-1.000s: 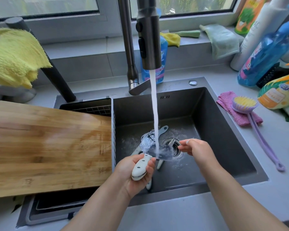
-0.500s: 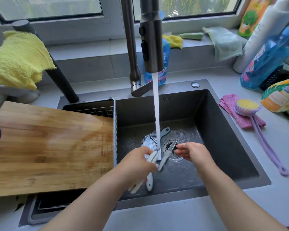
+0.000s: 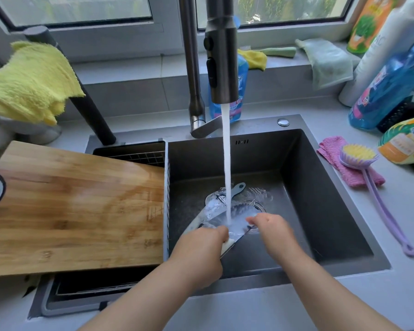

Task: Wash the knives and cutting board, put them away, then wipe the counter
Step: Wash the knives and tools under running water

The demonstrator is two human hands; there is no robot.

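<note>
left hand (image 3: 198, 252) fingers curled round knife (image 3: 227, 246) handle under the stream | right hand (image 3: 270, 229) fingertips on blade, finger spread unclear | cutting board (image 3: 77, 206) left of sink (image 3: 320, 199)

A dark faucet (image 3: 221, 51) hangs over the sink (image 3: 339, 211), its water (image 3: 226, 163) falling in a white stream. Behind the spout stands a blue bottle (image 3: 240, 91). A yellow cloth (image 3: 31, 82) is draped over a dark post (image 3: 91, 111) at the left. On the sill lie a yellow rag (image 3: 255, 59) and a pale green cloth (image 3: 328, 60). To the right of the sink, a purple brush (image 3: 378, 192) with yellow bristles rests across a pink cloth (image 3: 337, 158). Beyond them are a blue spray bottle (image 3: 390, 84), a white bottle (image 3: 382, 44) and an orange-and-green pouch (image 3: 406, 139).
</note>
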